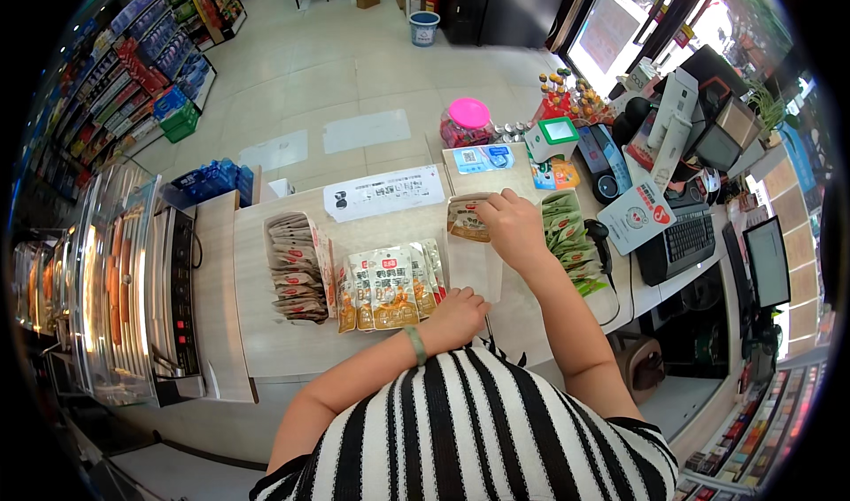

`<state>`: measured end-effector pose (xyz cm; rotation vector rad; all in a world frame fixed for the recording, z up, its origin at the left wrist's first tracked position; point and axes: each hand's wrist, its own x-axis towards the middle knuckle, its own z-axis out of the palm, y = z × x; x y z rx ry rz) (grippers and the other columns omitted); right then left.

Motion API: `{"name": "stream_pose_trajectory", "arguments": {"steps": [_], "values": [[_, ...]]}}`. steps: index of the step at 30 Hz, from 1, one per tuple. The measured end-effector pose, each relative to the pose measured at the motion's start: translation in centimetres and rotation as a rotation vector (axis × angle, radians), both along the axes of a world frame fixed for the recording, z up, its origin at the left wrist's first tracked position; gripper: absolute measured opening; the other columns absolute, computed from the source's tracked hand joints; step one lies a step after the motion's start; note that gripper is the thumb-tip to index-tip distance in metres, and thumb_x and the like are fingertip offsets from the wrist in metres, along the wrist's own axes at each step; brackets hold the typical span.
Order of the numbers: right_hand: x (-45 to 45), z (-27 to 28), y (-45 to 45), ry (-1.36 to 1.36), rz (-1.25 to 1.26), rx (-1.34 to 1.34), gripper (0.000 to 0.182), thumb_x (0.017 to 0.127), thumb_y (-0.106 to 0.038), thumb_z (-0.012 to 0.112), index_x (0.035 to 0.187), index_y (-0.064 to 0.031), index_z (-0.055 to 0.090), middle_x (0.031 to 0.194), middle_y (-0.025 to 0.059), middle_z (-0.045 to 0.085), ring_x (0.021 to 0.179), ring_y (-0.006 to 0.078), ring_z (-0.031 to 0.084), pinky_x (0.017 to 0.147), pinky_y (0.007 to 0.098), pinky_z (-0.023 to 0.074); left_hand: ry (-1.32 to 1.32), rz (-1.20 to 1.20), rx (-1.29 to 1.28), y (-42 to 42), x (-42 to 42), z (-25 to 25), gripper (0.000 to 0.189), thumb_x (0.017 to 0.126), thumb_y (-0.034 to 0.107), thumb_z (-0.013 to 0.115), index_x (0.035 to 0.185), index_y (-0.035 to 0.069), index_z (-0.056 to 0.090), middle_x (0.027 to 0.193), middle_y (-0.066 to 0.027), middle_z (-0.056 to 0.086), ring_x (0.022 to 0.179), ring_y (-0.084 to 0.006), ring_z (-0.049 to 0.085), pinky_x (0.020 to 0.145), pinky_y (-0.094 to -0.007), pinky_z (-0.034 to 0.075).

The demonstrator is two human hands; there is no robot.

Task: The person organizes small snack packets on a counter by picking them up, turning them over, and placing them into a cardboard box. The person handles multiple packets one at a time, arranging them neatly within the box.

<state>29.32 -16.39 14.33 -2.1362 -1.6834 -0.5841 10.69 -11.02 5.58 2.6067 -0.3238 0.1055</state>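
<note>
My right hand [510,229] is at the far end of an open white box [475,268], its fingers on a brown and white snack packet [467,219] standing inside. My left hand [457,315], with a green bangle at the wrist, rests near the box's close end, fingers curled; whether it holds anything is hidden. Left of the box lies a pile of white and orange snack pouches [392,288]. Further left, a box is filled with a row of brown-toned packets [292,268]. Green packets [570,235] fill another box to the right of my right hand.
A glass-covered sausage roller grill [119,288] stands at the counter's left. A printed sheet [385,192] lies beyond the pouches. On the right are a barcode scanner [597,232], a keyboard [687,235], a payment device [552,139] and a pink-lidded jar [469,119].
</note>
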Motion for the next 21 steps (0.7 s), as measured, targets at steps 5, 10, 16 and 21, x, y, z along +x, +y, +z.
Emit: {"name": "stream_pose_trajectory", "arguments": {"steps": [5, 10, 16, 21], "values": [[0.8, -2.5, 1.0, -0.023, 0.006, -0.129, 0.014, 0.072, -0.004, 0.064, 0.084, -0.0107, 0.067, 0.087, 0.0021, 0.063, 0.086, 0.0235, 0.06, 0.068, 0.0367, 0.0492, 0.055, -0.014, 0.035, -0.2, -0.2, -0.9, 0.031, 0.08, 0.02, 0.073, 0.103, 0.001, 0.062, 0.099, -0.0103, 0.065, 0.096, -0.029, 0.059, 0.084, -0.0412, 0.046], [1.3, -3.7, 1.8, -0.099, -0.011, -0.161, 0.005, 0.071, -0.009, 0.065, 0.075, -0.0114, 0.063, 0.082, 0.0021, 0.062, 0.087, 0.0223, 0.059, 0.065, 0.0338, 0.0482, 0.061, -0.02, 0.08, -0.3, -0.2, -1.3, 0.032, 0.077, 0.02, 0.074, 0.1, 0.001, 0.062, 0.098, -0.0103, 0.065, 0.094, -0.0285, 0.06, 0.083, -0.0409, 0.046], [2.2, -5.2, 2.0, -0.078, -0.02, -0.058, 0.004, 0.071, -0.011, 0.064, 0.073, -0.0122, 0.061, 0.079, 0.0022, 0.06, 0.085, 0.0224, 0.058, 0.064, 0.0345, 0.047, 0.043, -0.025, 0.084, -0.4, -0.3, -1.5, 0.031, 0.074, 0.021, 0.076, 0.096, 0.002, 0.063, 0.096, -0.0095, 0.065, 0.093, -0.028, 0.061, 0.082, -0.0402, 0.046], [2.2, -5.4, 2.3, -0.093, -0.05, 0.05, 0.006, 0.07, -0.01, 0.063, 0.074, -0.0116, 0.059, 0.079, 0.0025, 0.056, 0.081, 0.0229, 0.056, 0.063, 0.0343, 0.0461, 0.048, -0.021, 0.101, -0.4, -0.2, -1.7, 0.03, 0.073, 0.02, 0.078, 0.093, 0.003, 0.064, 0.095, -0.009, 0.064, 0.093, -0.0282, 0.061, 0.082, -0.0399, 0.047]]}}
